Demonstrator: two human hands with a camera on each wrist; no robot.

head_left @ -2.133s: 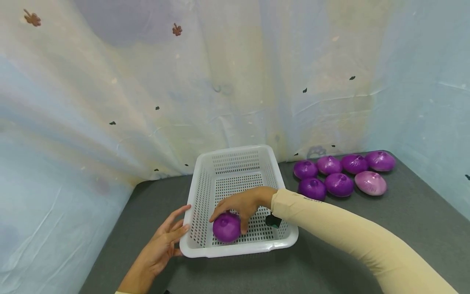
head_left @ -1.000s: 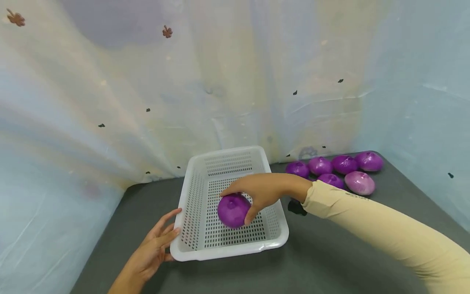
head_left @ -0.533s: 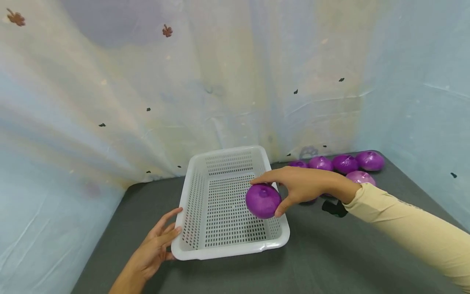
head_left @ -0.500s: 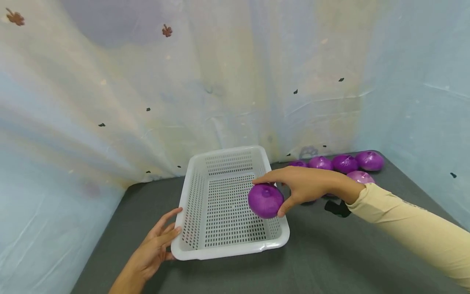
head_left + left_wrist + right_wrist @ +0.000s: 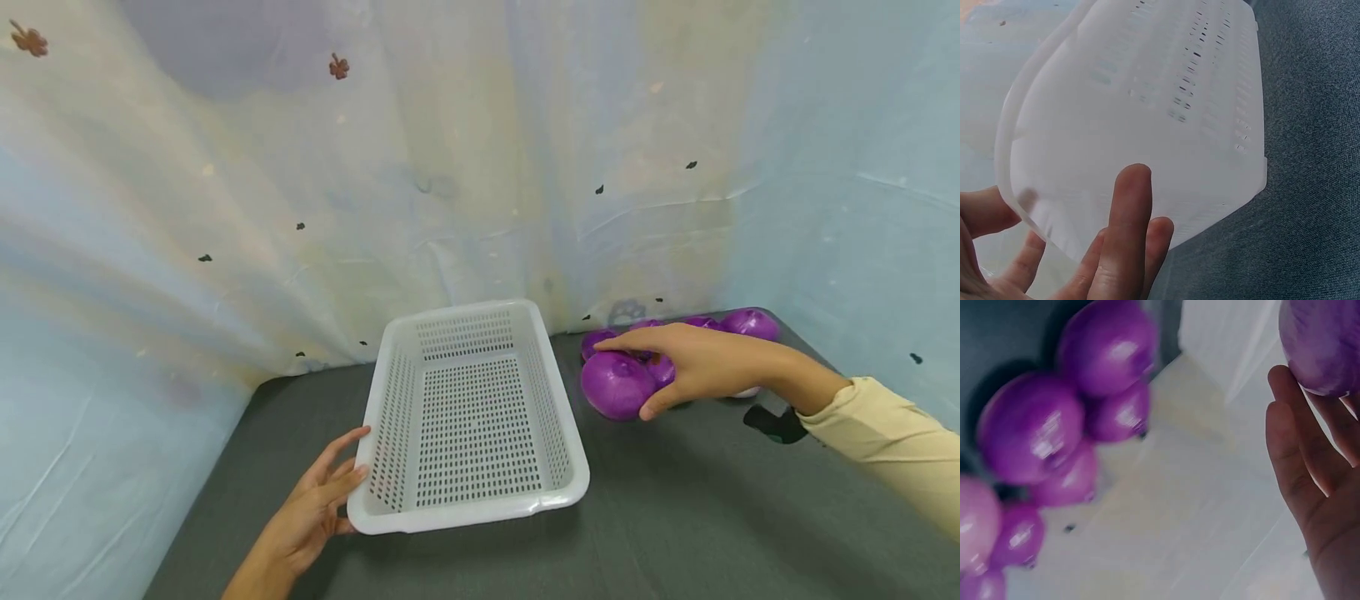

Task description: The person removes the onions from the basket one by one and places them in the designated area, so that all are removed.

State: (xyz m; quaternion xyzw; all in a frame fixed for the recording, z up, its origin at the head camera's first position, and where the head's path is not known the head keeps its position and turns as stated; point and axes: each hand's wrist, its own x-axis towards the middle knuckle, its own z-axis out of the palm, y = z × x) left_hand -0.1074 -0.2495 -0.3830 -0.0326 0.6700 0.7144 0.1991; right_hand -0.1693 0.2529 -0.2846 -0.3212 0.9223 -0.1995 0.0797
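A purple onion [image 5: 617, 385] is gripped in my right hand [image 5: 697, 362], thumb on its near side and fingers over its top. It hangs to the right of the white plastic basket [image 5: 468, 517], overlapping other onions behind it in the head view. At top right of the right wrist view, the held onion [image 5: 1325, 347] is cut off by the frame edge. My left hand [image 5: 311, 504] holds the basket by its left rim. In the left wrist view, fingers [image 5: 1127, 231] lie along the outside of the basket's wall [image 5: 1085, 144].
Several more purple onions [image 5: 750, 323] sit in a group at the back right of the dark table [image 5: 675, 517], partly hidden by my right hand. The right wrist view shows them too, one a paler pink onion [image 5: 975, 525]. A patterned curtain [image 5: 480, 167] closes off the back.
My right hand has lifted the purple onion up out of the basket and carried it right, past the rim, toward the other onions. The left hand keeps its hold on the rim.
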